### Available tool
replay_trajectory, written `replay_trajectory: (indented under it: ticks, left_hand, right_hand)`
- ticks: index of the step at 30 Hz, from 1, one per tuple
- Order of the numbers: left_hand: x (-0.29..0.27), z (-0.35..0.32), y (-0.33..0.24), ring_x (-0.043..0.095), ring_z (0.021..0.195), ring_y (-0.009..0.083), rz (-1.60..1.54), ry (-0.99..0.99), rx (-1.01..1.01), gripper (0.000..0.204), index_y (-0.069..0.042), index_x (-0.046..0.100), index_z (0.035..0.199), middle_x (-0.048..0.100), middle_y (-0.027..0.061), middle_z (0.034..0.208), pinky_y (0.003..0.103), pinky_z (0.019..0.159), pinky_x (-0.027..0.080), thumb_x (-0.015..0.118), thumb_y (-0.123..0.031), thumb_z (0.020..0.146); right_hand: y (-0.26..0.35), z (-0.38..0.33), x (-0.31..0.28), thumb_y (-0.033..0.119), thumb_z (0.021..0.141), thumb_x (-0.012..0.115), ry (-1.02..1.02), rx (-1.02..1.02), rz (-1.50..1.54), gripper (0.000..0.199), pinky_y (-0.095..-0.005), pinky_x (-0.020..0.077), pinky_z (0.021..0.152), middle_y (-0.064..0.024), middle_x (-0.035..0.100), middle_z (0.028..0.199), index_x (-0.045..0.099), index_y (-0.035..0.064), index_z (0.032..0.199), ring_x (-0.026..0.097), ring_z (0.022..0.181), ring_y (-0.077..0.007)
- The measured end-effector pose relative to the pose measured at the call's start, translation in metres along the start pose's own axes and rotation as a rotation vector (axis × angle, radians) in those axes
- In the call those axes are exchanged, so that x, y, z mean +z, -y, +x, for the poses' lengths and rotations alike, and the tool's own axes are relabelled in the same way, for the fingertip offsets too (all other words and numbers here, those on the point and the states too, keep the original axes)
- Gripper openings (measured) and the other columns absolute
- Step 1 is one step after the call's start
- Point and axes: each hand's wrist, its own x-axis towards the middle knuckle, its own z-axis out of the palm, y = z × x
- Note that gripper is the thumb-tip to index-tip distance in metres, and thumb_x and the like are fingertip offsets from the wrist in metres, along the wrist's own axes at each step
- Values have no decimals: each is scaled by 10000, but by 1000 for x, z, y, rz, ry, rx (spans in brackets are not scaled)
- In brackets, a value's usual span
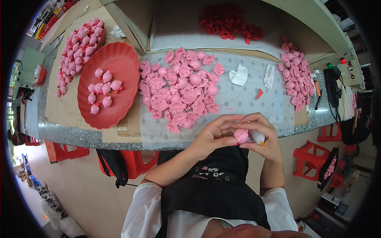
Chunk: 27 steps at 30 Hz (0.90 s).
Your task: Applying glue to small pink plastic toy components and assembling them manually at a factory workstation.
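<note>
My left hand [214, 135] pinches a small round pink toy piece [241, 135] in front of my chest, just below the counter edge. My right hand [266, 137] touches the same piece and holds a small white tube with an orange tip [258, 138] beside it. A heap of pink flat-edged toy halves [178, 89] lies on the clear sheet just beyond my hands. A red oval tray [119, 67] to the left carries several finished pink duck-shaped toys [102, 91].
More pink toys are piled at the far left [77, 47] and along the right [295, 75]. Small red parts [230, 23] sit at the back. White scraps [239, 74] lie on the sheet. Red stools [311, 158] stand on the floor by the speckled counter [67, 133].
</note>
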Motion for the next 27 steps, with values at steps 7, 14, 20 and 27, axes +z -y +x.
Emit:
replay_trajectory:
  ticks: [7, 14, 20, 27]
  left_hand:
    - [-2, -1, -8, 489, 947, 166, 150, -36, -13, 486, -30, 338, 1169, 506, 95, 1005, 293, 829, 382, 559, -47, 736]
    - [-13, 1, -14, 374, 1074, 208, 655, -23, 216, 409, -14, 430, 1117, 403, 123, 1133, 330, 885, 309, 556, -101, 738]
    - [-13, 6, -18, 334, 1103, 219, 678, 130, 187, 360, -7, 501, 1046, 362, 136, 1170, 338, 894, 295, 566, -92, 703]
    - [-14, 4, -16, 369, 1079, 223, 679, 170, 170, 356, -4, 502, 1034, 376, 148, 1159, 336, 870, 326, 562, -115, 701]
  right_hand:
    - [-2, 0, 6, 115, 556, 701, 18, 71, 39, 341, -275, 374, 739, -86, 498, 891, 580, 11, 857, 490, 837, -186]
    - [-24, -8, 11, 96, 669, 617, 65, 452, 913, 293, -204, 403, 484, -67, 513, 855, 513, 5, 927, 502, 644, -115]
    - [-31, -14, 28, 224, 738, 549, 54, 510, 1165, 336, -218, 362, 363, -116, 505, 823, 443, 7, 971, 506, 605, -149]
    - [-34, -22, 36, 259, 764, 529, 65, 569, 1265, 340, -229, 360, 370, -99, 510, 842, 444, 21, 991, 510, 612, -156]
